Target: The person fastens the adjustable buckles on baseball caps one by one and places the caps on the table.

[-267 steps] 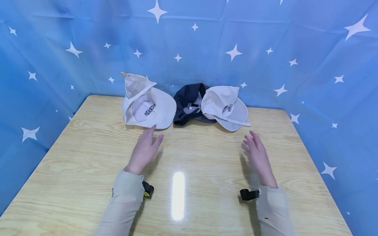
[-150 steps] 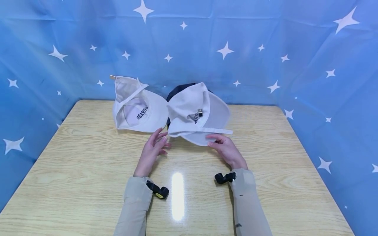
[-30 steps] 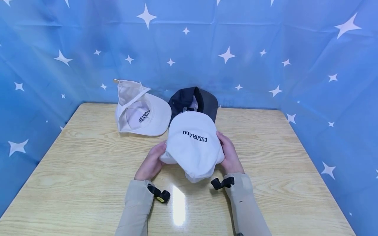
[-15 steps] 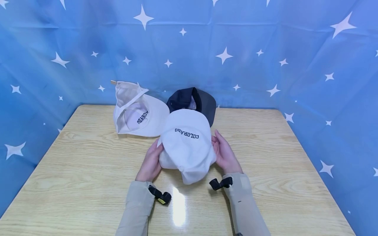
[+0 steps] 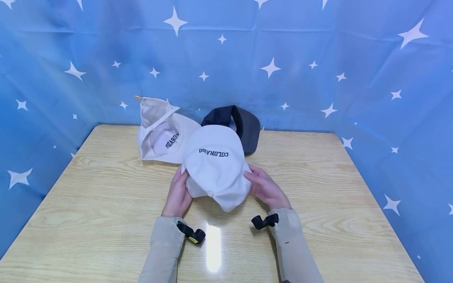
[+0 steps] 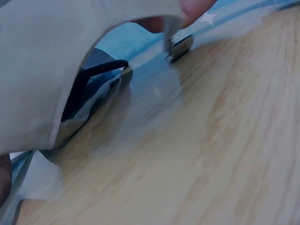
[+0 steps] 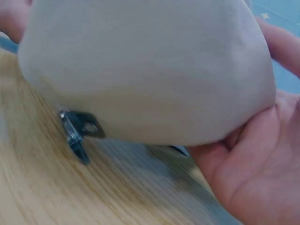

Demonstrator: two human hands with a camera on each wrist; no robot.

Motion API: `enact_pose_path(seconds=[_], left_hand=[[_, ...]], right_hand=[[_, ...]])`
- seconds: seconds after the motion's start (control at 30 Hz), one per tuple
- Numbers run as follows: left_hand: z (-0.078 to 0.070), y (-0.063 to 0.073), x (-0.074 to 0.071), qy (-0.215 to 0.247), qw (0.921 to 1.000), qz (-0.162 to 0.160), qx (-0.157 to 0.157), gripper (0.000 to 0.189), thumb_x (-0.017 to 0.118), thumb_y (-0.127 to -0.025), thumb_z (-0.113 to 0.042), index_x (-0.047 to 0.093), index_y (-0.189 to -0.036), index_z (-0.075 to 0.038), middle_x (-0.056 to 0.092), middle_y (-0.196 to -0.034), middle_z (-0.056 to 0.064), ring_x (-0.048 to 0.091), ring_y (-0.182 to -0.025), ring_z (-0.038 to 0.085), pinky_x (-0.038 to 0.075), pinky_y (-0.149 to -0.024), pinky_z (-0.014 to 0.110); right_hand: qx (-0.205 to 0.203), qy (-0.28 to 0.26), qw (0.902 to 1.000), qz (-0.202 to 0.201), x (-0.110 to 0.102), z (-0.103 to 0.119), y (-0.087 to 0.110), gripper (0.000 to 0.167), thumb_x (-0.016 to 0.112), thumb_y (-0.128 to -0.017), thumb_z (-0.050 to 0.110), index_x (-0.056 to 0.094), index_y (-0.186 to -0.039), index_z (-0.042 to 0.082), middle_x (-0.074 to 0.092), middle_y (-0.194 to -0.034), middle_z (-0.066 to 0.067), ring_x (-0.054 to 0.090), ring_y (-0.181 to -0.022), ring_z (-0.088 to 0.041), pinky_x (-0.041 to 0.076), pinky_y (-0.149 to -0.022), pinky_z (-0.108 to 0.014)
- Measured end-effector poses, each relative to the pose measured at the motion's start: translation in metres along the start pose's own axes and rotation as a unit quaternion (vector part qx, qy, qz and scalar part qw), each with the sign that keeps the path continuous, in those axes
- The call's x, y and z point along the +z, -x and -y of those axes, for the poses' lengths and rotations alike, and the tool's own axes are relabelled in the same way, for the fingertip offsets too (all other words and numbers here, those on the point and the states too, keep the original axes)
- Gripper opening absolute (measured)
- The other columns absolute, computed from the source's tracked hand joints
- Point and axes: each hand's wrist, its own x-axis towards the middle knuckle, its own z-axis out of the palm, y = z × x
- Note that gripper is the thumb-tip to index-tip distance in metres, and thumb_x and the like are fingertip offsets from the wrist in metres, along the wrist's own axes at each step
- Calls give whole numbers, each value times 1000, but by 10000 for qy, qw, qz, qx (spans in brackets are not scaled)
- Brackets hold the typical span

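A white baseball cap (image 5: 216,169) is held crown up above the middle of the table, its COLORADO lettering upside down to the head camera. My left hand (image 5: 178,195) grips the cap's left edge, the thumb on top and the other fingers hidden beneath. On the opposite side my right hand (image 5: 267,188) holds the rim, with fingers on the fabric. In the right wrist view this hand (image 7: 258,173) curls around the lower edge, and a metal strap buckle (image 7: 82,131) hangs from the back of the cap. The left wrist view shows the raised cap (image 6: 42,70) over the wood.
Behind it on the left, a second white cap (image 5: 155,137) lies with its inside facing me. A navy cap (image 5: 249,129) sits at the back, partly covered by the held one. The wooden table (image 5: 318,204) ends at a blue star-patterned curtain (image 5: 226,94).
The held cap first lay right of the navy cap. The right hand took its brim, and it was turned crown up between both hands. In the last second it shifted left and slightly away.
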Motion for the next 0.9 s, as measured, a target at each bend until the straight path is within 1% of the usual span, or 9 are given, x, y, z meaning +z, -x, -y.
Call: enact_pose_path(seconds=[0.1,0.2,0.4,0.53,0.6,0.7,0.77,0.83,0.9], left_hand=[[1,-1,0,56,10000,-8,-62,44,41,-95,-26,30,-138,-23,30,-141,2,35,-123,17,30,-100,29],[1,-2,0,86,9998,41,-172,45,41,-95,-29,30,-138,-23,29,-141,-1,31,-125,16,27,-101,30],[3,-2,1,1,9992,249,-314,47,43,-95,-27,30,-139,-20,28,-142,0,28,-127,17,23,-104,32],[4,-2,1,-15,9986,418,-316,47,42,-95,-24,29,-139,-17,28,-142,-1,28,-128,15,21,-105,31],[4,-2,2,55,9987,374,-336,47,43,-95,-23,29,-139,-14,29,-142,0,29,-127,15,22,-104,30],[3,-1,1,278,9986,363,-259,46,43,-95,-22,30,-138,-8,29,-141,5,31,-126,18,24,-104,30],[2,-1,0,445,9978,468,-132,45,40,-96,-22,30,-137,-4,28,-141,9,32,-126,21,27,-102,31],[1,-1,-2,662,9952,721,31,44,35,-98,-21,29,-137,-3,25,-142,12,30,-127,22,28,-102,32],[1,-2,-4,724,9927,958,111,44,31,-99,-22,27,-138,-4,24,-143,12,28,-128,24,28,-102,33]], right_hand=[[-60,103,9998,-146,2,0,-1,38,44,-94,11,40,-131,3,59,-105,-8,60,-87,-17,49,-75,-30],[-132,-12,9990,-417,3,-1,-3,39,43,-94,11,37,-132,2,58,-107,-9,60,-87,-17,49,-74,-28],[-214,-243,9956,-875,3,-2,-5,40,43,-95,11,36,-134,5,51,-120,-9,54,-100,-16,45,-85,-28],[-330,-254,9930,-1108,4,-3,-6,42,43,-95,13,34,-136,7,43,-131,-10,45,-115,-18,37,-95,-29],[-360,-277,9912,-1247,3,-3,-6,43,43,-95,14,34,-136,9,39,-135,-8,40,-120,-18,33,-98,-29],[-437,-352,9877,-1458,2,-3,-6,44,43,-95,14,32,-137,9,34,-138,-7,35,-124,-18,30,-100,-29],[-500,-441,9849,-1600,2,-3,-7,45,43,-95,14,30,-138,8,32,-139,-8,34,-124,-18,30,-100,-29],[-574,-564,9821,-1703,1,-4,-7,46,42,-95,14,29,-138,8,31,-139,-8,33,-124,-18,30,-101,-29],[-605,-713,9796,-1781,1,-4,-7,46,42,-95,14,28,-139,11,30,-140,-6,32,-125,-17,29,-101,-28]])
